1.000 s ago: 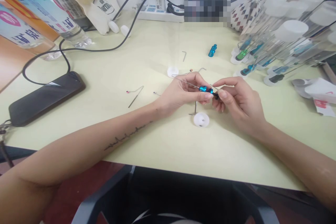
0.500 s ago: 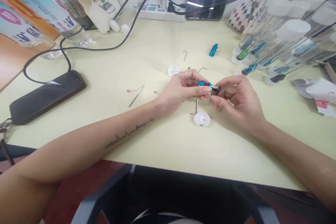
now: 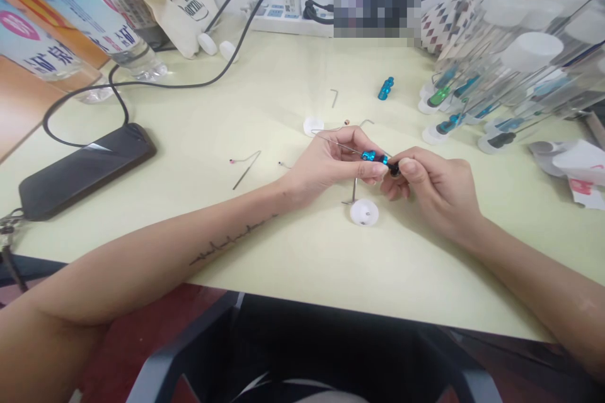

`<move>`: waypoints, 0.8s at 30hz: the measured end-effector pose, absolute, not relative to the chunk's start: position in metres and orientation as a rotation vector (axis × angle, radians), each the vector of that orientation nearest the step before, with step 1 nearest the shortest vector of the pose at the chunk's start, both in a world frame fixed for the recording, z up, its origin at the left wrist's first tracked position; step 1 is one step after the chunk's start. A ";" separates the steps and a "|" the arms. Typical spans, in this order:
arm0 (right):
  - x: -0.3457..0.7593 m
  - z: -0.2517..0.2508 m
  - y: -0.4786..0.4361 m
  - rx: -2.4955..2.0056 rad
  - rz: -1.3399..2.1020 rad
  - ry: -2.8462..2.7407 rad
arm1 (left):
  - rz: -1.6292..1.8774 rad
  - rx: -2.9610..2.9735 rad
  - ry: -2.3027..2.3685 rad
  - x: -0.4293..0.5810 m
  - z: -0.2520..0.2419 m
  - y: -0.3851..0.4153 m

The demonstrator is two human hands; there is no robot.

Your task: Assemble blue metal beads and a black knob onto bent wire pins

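On the pale desk (image 3: 293, 258), left hand (image 3: 331, 164) and right hand (image 3: 437, 195) grip an apparently blue-beaded wire (image 3: 373, 156).

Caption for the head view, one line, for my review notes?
Head view: left hand and right hand hold a small blue metal piece on a thin wire above a pale desk.

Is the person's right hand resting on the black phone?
No, the right hand pinches a small blue metal part, while the black smartphone lies far to the left.
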State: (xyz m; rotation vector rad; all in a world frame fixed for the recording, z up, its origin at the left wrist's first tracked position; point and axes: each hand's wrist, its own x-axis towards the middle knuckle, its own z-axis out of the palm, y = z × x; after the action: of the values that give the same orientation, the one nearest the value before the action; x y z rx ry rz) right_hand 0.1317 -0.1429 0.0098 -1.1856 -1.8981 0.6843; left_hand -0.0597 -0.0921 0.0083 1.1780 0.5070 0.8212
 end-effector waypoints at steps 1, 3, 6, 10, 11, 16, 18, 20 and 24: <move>0.132 0.010 -0.143 -1.185 0.667 -1.907 | 0.829 1.183 0.510 -0.059 0.008 -0.092; 0.132 0.011 -0.143 -1.180 0.641 -1.919 | 0.847 1.187 0.522 -0.059 0.008 -0.093; 0.132 0.011 -0.142 -1.170 0.632 -1.935 | 0.860 1.181 0.537 -0.060 0.008 -0.092; 0.130 0.009 -0.141 -1.199 0.564 -1.903 | 0.866 1.135 0.561 -0.061 0.008 -0.089; 0.129 0.009 -0.141 -1.189 0.556 -1.885 | 0.865 1.123 0.565 -0.062 0.008 -0.089; 0.129 0.008 -0.140 -1.183 0.496 -1.914 | 0.815 1.142 0.552 -0.062 0.009 -0.089; 0.131 0.009 -0.141 -1.216 0.525 -1.951 | 0.798 1.151 0.541 -0.062 0.009 -0.090; 0.132 0.011 -0.142 -1.221 0.582 -1.986 | 0.795 1.164 0.532 -0.062 0.010 -0.091; 0.133 0.013 -0.144 -1.170 0.668 -2.002 | 0.829 1.237 0.521 -0.061 0.009 -0.092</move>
State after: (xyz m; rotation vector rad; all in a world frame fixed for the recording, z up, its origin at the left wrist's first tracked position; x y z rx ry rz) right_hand 0.1333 -0.1439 0.0129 -1.1697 -2.0018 0.6683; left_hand -0.0609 -0.0921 0.0087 1.2373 0.5214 0.8286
